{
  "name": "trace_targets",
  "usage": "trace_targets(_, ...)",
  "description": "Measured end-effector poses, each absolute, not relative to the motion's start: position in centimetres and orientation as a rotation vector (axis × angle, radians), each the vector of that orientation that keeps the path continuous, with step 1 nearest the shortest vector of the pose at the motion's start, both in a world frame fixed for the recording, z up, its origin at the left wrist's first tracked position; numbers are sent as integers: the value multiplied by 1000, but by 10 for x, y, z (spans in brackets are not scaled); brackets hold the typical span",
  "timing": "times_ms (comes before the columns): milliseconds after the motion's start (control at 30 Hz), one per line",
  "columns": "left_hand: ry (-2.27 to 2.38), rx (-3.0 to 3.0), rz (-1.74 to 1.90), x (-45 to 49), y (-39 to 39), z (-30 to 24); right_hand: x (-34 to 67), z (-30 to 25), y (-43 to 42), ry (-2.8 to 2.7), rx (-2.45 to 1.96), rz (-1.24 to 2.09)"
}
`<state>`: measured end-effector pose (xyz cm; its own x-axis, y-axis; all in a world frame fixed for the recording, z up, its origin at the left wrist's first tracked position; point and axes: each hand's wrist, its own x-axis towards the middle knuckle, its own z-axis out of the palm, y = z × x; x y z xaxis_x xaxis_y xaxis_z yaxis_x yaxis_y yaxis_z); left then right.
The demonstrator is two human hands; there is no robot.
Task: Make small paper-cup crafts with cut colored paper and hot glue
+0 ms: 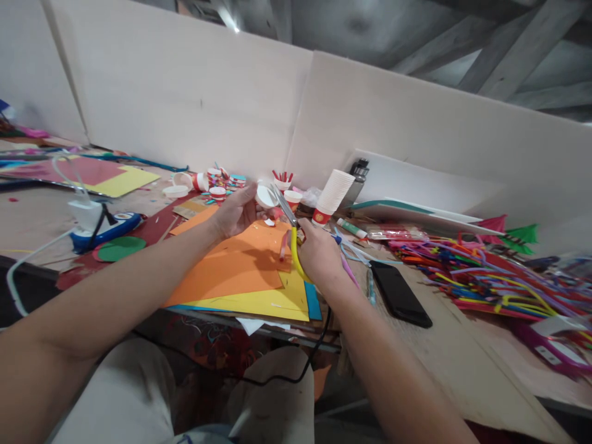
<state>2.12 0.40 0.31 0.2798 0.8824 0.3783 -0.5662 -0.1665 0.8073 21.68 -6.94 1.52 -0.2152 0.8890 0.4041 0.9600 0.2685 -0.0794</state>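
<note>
Over the orange paper [222,265], my left hand [238,213] pinches a small white paper cup [267,196], its round side turned to me. My right hand [321,250] grips a pair of scissors [296,250] by the yellow handles. The steel blades point up and to the left, right beside the cup's edge; whether they touch it I cannot tell. A little red shows below the cup, near my left fingertips. Yellow paper [259,302] lies under the orange sheets.
A leaning stack of paper cups [337,190] stands behind my right hand. To the right lie a black phone [400,293], a glue stick [351,228] and many pipe cleaners [490,271]. On the left sits a blue power strip [108,231] with cables. White boards [185,86] close off the back.
</note>
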Motion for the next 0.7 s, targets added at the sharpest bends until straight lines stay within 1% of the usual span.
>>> trace_targets(100,344,1193,1260,21,4,1,218,14,-68,-2175,-1655,-245)
trace_targets(267,381,1184,1264,20,3,4,217,15,-67,-2176,-1631,-230)
trace_targets(700,375,1129,1275,18,1,12,216,15,-69,-2186,-1644,-333)
